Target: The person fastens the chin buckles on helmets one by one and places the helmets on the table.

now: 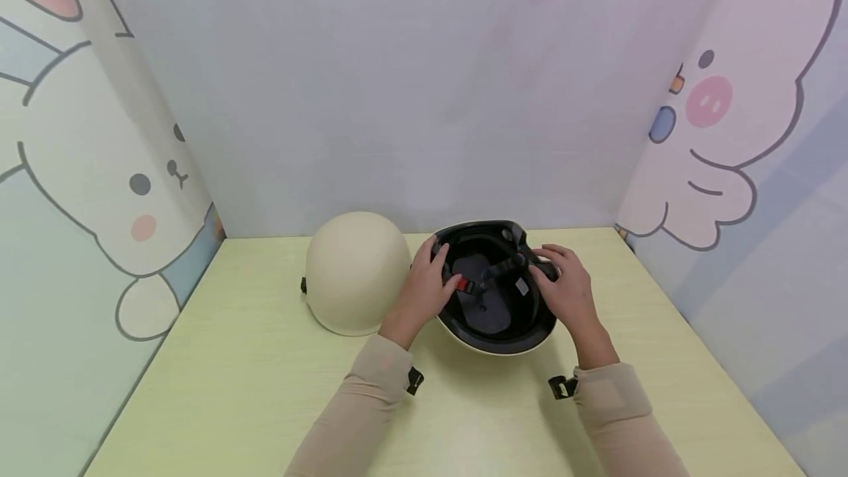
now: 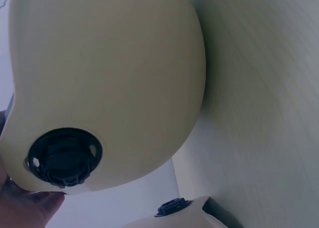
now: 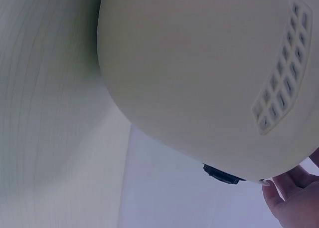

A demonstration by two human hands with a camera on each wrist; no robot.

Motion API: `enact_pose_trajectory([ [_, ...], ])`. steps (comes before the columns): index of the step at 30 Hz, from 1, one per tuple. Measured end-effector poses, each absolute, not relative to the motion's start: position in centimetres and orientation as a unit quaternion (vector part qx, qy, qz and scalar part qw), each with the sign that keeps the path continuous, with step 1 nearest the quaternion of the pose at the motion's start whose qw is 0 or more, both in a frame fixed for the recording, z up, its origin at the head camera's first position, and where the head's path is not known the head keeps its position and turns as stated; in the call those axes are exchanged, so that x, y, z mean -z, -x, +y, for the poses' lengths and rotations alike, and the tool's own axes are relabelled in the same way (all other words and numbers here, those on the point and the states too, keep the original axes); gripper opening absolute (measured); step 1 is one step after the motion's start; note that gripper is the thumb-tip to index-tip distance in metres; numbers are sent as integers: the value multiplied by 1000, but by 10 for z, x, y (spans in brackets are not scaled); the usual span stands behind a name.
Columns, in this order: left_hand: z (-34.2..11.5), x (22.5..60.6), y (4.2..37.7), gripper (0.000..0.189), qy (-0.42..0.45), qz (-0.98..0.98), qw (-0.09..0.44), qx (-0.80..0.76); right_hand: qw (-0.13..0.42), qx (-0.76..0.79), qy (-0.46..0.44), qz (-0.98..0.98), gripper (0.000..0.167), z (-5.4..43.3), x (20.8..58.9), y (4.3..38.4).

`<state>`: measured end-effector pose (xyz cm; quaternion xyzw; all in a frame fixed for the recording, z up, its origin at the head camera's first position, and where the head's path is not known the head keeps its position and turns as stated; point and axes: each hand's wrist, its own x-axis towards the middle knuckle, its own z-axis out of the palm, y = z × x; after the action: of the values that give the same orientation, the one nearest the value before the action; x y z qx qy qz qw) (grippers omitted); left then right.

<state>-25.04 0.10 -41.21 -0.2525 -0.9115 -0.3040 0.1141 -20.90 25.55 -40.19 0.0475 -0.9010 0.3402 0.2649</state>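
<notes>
An upturned cream helmet (image 1: 490, 341) rests on the table with its black lining showing. My left hand (image 1: 422, 284) grips its left rim, thumb near the red-and-black chin strap buckle (image 1: 465, 285). Opposite it, my right hand (image 1: 568, 289) holds the right rim, its thumb on the inner side by the dark strap. In the left wrist view the outer shell (image 2: 114, 78) carries a round black knob (image 2: 65, 157). A patterned vent (image 3: 284, 66) shows on the shell in the right wrist view. A second cream helmet (image 1: 358, 271) sits dome up beside my left hand.
Both helmets are on a pale yellow-green table (image 1: 232, 389). A grey back wall (image 1: 411, 94) rises just behind them. Side panels with a cartoon rabbit (image 1: 99, 168) and a cartoon pig (image 1: 742, 79) flank the table.
</notes>
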Motion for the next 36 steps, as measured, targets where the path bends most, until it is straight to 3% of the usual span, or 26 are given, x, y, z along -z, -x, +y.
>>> enact_pose_trajectory([
  [8,-2,412,253,69,241,-918,69,307,223,-376,-10,-899,39,270,410,208],
  [17,-1,419,256,75,235,-919,61,312,175,-427,37,-886,47,278,413,207],
  [36,12,447,257,84,203,-901,45,381,184,-512,46,-838,50,275,400,202],
])
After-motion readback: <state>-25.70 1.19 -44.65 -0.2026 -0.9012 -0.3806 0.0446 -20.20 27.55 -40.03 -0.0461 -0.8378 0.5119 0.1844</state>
